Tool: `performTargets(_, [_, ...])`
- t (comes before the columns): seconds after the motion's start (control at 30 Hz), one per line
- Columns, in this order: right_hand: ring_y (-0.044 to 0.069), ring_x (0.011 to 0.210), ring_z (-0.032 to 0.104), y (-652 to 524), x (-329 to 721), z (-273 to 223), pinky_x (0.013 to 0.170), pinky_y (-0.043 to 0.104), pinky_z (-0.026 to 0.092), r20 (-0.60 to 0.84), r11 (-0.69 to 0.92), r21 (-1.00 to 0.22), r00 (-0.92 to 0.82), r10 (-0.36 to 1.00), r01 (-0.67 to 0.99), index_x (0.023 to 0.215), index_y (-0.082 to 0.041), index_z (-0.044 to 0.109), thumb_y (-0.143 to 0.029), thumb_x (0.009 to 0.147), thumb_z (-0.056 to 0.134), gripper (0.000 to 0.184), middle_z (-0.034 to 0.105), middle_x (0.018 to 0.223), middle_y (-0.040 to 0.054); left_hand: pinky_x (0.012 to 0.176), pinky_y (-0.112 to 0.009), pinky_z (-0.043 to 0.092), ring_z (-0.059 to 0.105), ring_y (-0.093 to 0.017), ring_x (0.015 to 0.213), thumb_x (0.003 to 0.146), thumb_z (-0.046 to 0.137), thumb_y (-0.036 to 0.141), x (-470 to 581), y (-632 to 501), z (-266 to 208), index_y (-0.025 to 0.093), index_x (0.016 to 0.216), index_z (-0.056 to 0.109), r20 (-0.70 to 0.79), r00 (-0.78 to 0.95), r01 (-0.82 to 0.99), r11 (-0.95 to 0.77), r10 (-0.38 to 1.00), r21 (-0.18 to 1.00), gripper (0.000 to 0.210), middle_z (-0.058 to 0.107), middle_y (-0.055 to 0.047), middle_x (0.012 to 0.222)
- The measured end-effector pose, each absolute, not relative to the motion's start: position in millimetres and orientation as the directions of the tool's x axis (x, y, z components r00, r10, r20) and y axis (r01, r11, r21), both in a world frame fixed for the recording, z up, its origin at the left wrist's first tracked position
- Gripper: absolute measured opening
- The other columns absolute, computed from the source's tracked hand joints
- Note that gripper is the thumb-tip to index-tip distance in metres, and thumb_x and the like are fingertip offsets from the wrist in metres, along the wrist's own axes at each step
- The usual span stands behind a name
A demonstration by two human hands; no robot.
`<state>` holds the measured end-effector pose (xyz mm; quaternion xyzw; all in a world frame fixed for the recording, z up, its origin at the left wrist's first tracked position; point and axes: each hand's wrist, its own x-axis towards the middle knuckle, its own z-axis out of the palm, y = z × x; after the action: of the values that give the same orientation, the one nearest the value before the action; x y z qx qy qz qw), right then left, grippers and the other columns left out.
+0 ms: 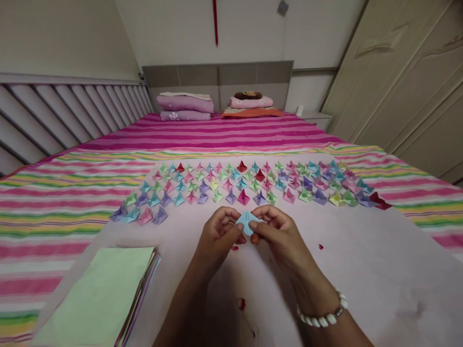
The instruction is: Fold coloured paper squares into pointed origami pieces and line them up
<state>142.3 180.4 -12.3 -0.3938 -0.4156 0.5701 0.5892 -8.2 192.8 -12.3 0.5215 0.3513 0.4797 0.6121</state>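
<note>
A small folded piece of light blue paper (247,220) is held up between both hands, just over the pale board. My left hand (221,231) pinches its left corner between thumb and fingers. On the opposite side, my right hand (275,226) grips the right part, thumb pressed on the front face. A bracelet of white beads (321,320) circles the right wrist. Beyond the hands stand rows of small folded paper boats in many colours, among them a magenta boat (243,197) and a purple boat (259,198).
A stack of coloured paper sheets (104,284), pale green on top, lies at the left of the pale board (347,270). Small red scraps (241,303) are scattered near me. The board rests on a striped bed (65,212); folded bedding (186,103) sits by the headboard.
</note>
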Motion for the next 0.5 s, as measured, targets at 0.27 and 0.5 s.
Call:
performTargets(0.27, [0.011,0.046,0.057,180.8,142.3,-12.8,0.051,0.024,0.045,0.037,0.03,-0.947,-0.015,0.999,-0.319,0.078,-0.018,0.069,-0.027,0.067,0.08,0.018,0.065,0.054,-0.0017,0.051,-0.022,0.042,0.057,-0.011,0.051,0.079,0.066,0.031,-5.1,191.1,-16.3,0.019,0.084,0.056,0.063,0.297,-0.163,-0.014,0.953,0.986,0.015,0.061,0.004,0.062])
performTargets(0.5, [0.011,0.046,0.057,178.1,140.0,-12.0,0.05,0.024,0.045,0.034,0.04,-0.93,0.024,0.999,-0.364,0.072,-0.019,0.072,-0.017,0.065,0.076,0.008,0.065,0.052,-0.0024,0.049,-0.021,0.04,0.056,-0.011,0.052,0.075,0.069,0.026,-1.6,188.4,-12.8,0.019,0.079,0.061,0.077,0.217,-0.195,-0.035,0.973,0.98,0.011,0.058,0.004,0.057])
